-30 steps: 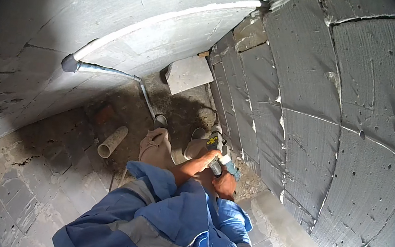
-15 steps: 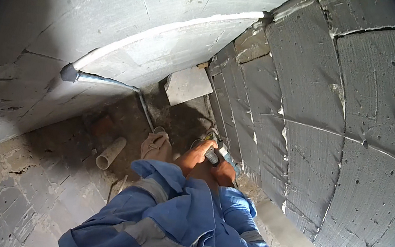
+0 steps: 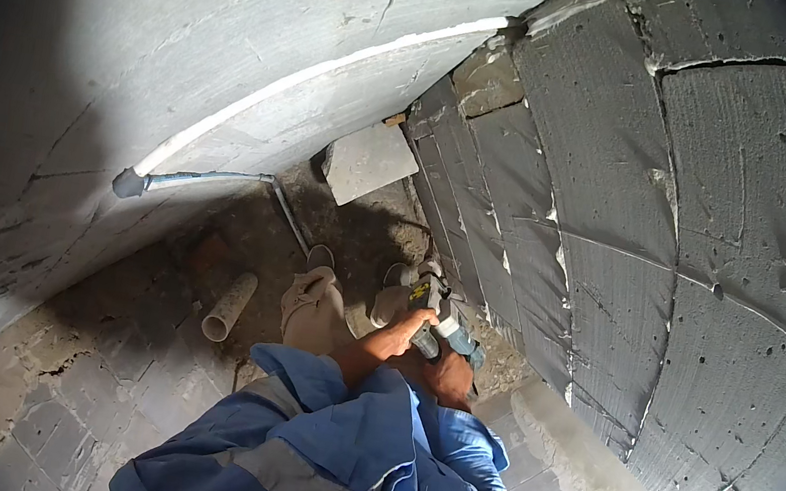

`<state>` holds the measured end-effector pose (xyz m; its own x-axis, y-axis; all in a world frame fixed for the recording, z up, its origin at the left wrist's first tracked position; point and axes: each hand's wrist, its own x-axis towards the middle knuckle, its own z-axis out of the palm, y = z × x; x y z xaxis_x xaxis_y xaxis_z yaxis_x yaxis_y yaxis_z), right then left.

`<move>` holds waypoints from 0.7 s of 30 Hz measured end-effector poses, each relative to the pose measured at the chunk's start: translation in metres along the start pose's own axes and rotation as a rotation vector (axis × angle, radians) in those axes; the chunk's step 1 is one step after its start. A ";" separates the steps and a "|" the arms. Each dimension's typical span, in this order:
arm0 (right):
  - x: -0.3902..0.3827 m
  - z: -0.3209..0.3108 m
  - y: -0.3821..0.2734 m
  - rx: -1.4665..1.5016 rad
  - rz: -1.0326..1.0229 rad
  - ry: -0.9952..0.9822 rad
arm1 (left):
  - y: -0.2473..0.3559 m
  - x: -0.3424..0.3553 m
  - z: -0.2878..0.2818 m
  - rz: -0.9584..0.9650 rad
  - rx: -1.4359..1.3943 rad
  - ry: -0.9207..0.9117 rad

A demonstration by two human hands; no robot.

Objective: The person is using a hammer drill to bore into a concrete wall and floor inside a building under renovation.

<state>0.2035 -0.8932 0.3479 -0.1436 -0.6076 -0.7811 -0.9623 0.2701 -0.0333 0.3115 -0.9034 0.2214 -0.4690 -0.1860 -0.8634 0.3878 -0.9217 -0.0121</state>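
Both my hands are on a handheld power tool (image 3: pixel 446 321) with a dark head, a yellow mark, a pale middle and a teal rear. My left hand (image 3: pixel 403 335) is closed round its dark side grip. Behind it, my right hand (image 3: pixel 451 374) wraps the rear part, its fingers partly hidden. The tool's head is low, close to the foot of the grey block wall (image 3: pixel 606 306). What its working end touches cannot be made out.
A white pipe (image 3: pixel 327 71) runs along the left wall into a dark elbow, with a thin blue-grey pipe (image 3: pixel 289 214) below. On the floor lie a short loose pipe (image 3: pixel 229 307) and a pale slab (image 3: pixel 369 164) in the corner. My shoes (image 3: pixel 320 261) stand near the tool.
The tool and my hands sit slightly lower and farther right in the picture, and more of the tool shows. My view has shifted a little. Both hands keep their hold.
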 end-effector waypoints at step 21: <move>0.078 0.002 -0.006 -0.098 -0.036 0.010 | 0.034 0.011 -0.030 1.313 0.850 -0.014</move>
<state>0.1984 -0.9409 0.2861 -0.1103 -0.6234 -0.7741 -0.9848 0.1740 0.0002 0.3433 -0.9272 0.1964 -0.1833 -0.9824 -0.0359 -0.0269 -0.0315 0.9991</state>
